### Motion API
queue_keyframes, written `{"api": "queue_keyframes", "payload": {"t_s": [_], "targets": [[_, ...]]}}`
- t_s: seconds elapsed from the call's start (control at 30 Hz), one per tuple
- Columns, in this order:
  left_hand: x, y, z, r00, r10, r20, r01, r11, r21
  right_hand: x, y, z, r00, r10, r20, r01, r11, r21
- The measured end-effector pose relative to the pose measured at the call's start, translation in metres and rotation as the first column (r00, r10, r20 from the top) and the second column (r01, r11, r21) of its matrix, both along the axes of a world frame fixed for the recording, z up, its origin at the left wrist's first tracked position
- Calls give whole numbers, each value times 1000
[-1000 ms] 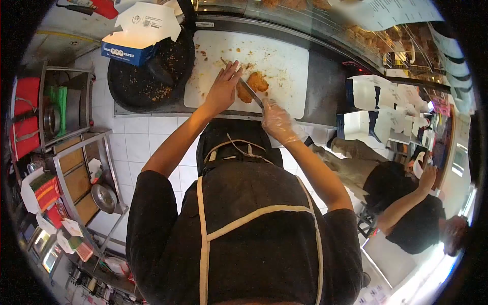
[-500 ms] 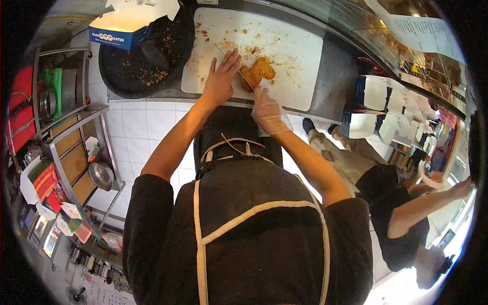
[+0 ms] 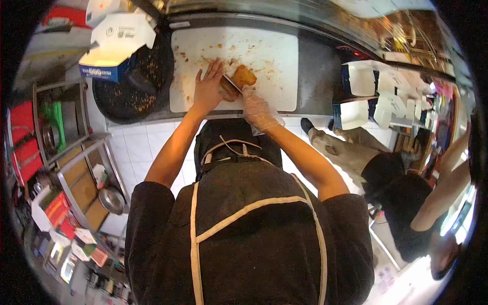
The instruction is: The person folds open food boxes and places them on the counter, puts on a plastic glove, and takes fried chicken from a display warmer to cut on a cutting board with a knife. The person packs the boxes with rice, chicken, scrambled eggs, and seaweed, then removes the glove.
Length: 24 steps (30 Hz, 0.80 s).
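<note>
On the white cutting board lies a golden breaded cutlet. A browner part of it shows on the near side of the knife blade. My right hand, in a clear plastic glove, is wrapped round the knife's handle at the cutlet's near right side. My left hand, bare, has its fingers stretched out flat over the far end of the blade. Whether its palm presses on the blade or on the board is hidden. Crumbs are scattered over the board.
Left of the board is a round black tray with crumbs, and an open blue-and-white box stands on it. More open boxes are to the right. Another person stands at the right. A metal rack is at the left.
The view has shifted, so the board sits lower and further left. A darker part of the cutlet now shows on the near side of the blade. Both hands stay at the knife.
</note>
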<state>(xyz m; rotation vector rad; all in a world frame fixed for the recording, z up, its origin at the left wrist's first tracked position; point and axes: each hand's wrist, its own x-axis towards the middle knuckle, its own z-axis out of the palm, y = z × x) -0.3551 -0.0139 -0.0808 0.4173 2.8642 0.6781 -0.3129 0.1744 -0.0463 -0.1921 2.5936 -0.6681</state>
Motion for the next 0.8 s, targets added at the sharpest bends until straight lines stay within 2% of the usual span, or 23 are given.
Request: {"api": "queue_keyframes", "payload": {"t_s": [0.03, 0.13, 0.17, 0.27, 0.33, 0.4, 0.47, 0.5, 0.53, 0.6, 0.8], "targets": [[-2, 2, 5, 999, 18, 37, -19, 999, 26, 4, 4, 3, 999, -28, -17, 28, 1000, -3], [-2, 18, 17, 998, 43, 53, -47, 996, 78, -2, 17, 12, 998, 54, -44, -55, 998, -26], [-4, 21, 3, 997, -5, -75, 7, 1000, 26, 0, 22, 13, 998, 34, -49, -35, 999, -24], [1, 31, -2, 998, 6, -66, 1, 994, 108, 7, 18, -7, 1000, 16, -27, -16, 1000, 4], [-9, 30, -2, 998, -7, -69, 12, 997, 77, -2, 21, 1, 999, -4, -44, 6, 999, 45], [-11, 32, -3, 996, -45, -81, 49, 998, 41, -5, 30, 18, 990, 84, 111, -90, 995, 52], [-15, 30, -17, 995, -72, -63, 68, 996, -58, -7, 42, 22, 995, 101, 25, -102, 992, 68], [-14, 41, 8, 998, -45, -36, 46, 999, 19, -4, 46, 21, 990, 137, -17, -135, 987, 83], [-16, 49, 9, 998, -44, -32, 45, 999, 16, -8, 48, 29, 990, 138, -14, -136, 987, 79], [-17, 58, 6, 999, -46, -26, 47, 998, 46, -11, 49, 38, 997, 58, 44, -62, 993, 98], [-20, 57, 2, 997, -68, -27, 68, 997, -25, -16, 44, 8, 978, 69, 197, -96, 986, 133]]}}
